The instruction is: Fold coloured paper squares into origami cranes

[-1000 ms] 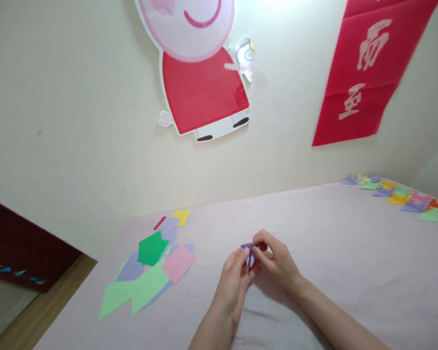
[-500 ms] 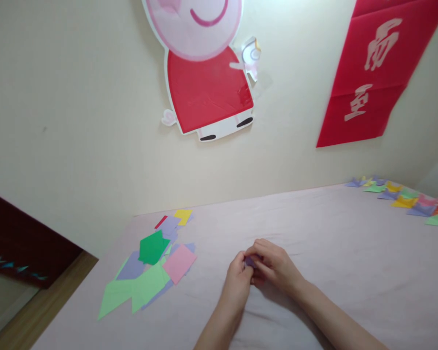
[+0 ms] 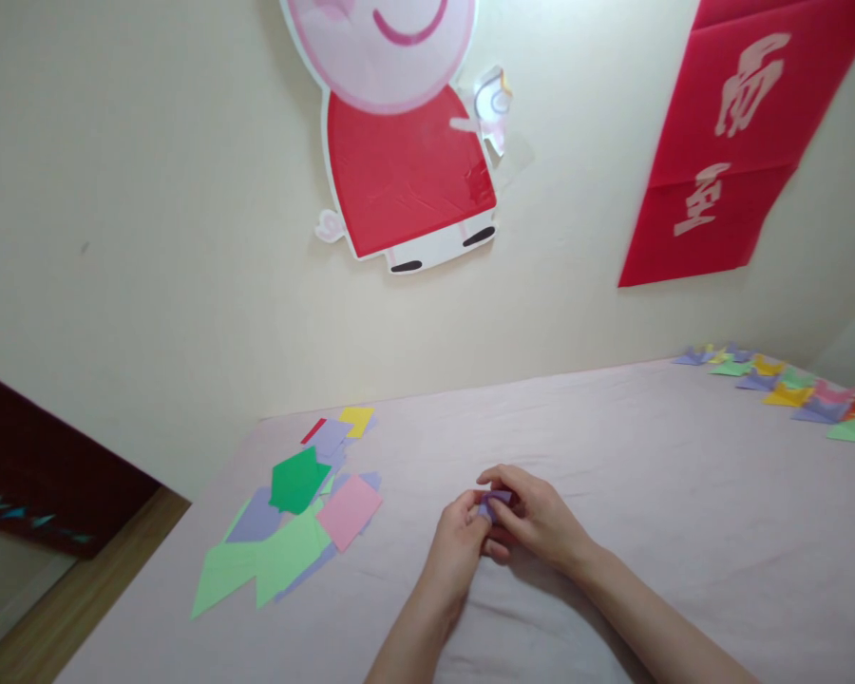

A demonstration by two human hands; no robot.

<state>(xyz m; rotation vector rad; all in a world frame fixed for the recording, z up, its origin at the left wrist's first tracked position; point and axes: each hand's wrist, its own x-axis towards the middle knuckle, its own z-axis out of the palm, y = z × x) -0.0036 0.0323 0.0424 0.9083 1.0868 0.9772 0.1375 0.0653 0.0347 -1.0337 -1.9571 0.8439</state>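
A small folded piece of purple paper is pinched between both hands, low in the middle of the view. My left hand grips its left side, thumb on top. From the right, my right hand holds the other side, with the thumb over the paper and the index finger arched above it. Fingers cover part of the paper, so its full shape is hidden. Both hands are just over the pale pink sheet.
Loose coloured paper lies to the left, including a dark green piece, a pink square and a light green piece. Folded paper figures line the far right edge. Behind stands a wall with a cartoon pig cutout and a red banner.
My right index finger has lifted and the hands have parted slightly, so more of the purple paper shows. The loose paper has not been moved.
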